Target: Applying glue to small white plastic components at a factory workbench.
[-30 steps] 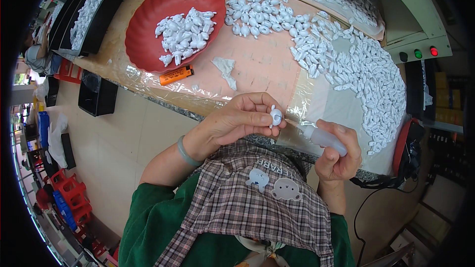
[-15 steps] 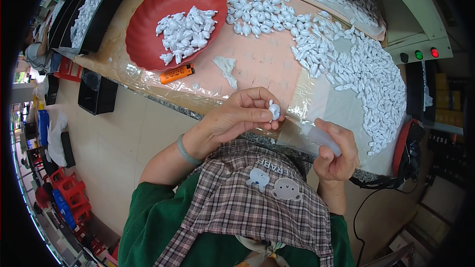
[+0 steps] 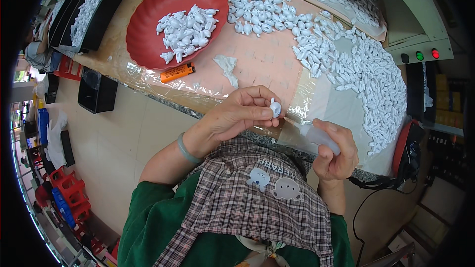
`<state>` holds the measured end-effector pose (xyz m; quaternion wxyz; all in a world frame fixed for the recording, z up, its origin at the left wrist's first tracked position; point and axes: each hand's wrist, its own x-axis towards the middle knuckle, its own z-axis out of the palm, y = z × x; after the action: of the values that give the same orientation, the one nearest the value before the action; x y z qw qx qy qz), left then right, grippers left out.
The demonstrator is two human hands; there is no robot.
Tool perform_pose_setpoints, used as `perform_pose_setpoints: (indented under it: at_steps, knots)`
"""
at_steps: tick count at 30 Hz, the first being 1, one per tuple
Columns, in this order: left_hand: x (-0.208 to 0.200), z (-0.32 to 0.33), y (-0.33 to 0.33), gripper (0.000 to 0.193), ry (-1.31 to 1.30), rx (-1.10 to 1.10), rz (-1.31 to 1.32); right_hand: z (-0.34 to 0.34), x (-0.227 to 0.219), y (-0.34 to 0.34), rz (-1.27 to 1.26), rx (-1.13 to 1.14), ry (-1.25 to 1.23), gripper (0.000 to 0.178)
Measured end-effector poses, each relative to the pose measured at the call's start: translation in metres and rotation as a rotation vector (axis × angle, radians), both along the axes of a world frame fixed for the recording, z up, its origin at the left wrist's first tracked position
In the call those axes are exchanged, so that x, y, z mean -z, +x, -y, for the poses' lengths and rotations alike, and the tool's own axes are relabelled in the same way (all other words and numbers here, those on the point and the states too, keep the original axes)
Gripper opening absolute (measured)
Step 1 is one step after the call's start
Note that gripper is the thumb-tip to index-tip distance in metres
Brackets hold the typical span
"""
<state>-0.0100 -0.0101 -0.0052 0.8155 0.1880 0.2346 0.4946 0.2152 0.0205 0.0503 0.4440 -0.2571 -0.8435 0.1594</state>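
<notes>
The white figure [image 3: 275,107] is held above the near edge of the bench [image 3: 111,52], about midway along it. It is pinched by the left hand [image 3: 247,112], with the thumb laid against one side and the fingers curled around the other. The bottle [image 3: 320,139] is clasped by the right hand [image 3: 342,149], its body caught between thumb and fingers, and its nozzle [image 3: 292,121] is pointed toward the figure. Whether the two are touching cannot be told.

The figure is judged to be light and stiff, probably hard plastic, with a smooth, rounded surface that could easily be rolled or slipped between the fingertips. It is best taken by the round body; the small projections are likely to be its weakest parts and should be spared pressure. The bottle, pale and translucent, is probably light and soft-walled, so it is best held around the middle with a measured squeeze, and the slim nozzle should be kept clear of the fingers.

More figures [image 3: 185,34] are heaped in the red bowl [image 3: 143,20], toward the bench's left end. An orange pack [image 3: 177,72] and a crumpled tissue [image 3: 226,69] are seen nearer the near edge. Loose pieces [image 3: 381,94] are spread from the far edge to the right end.
</notes>
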Motion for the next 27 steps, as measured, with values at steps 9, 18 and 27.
perform_pose_setpoints:
  at_steps: [9,18,27]
  knots:
    - [0.001,0.000,0.001,0.024,0.001,0.003,0.003,-0.002,0.006,0.000,-0.038,0.003,-0.041,0.038]
    - [0.002,0.000,0.002,0.023,-0.026,0.008,-0.016,-0.005,0.008,-0.002,-0.023,0.035,0.068,0.034]
    - [0.003,-0.002,0.003,0.021,-0.021,0.000,-0.033,-0.009,0.008,-0.003,0.005,0.027,0.084,0.034]
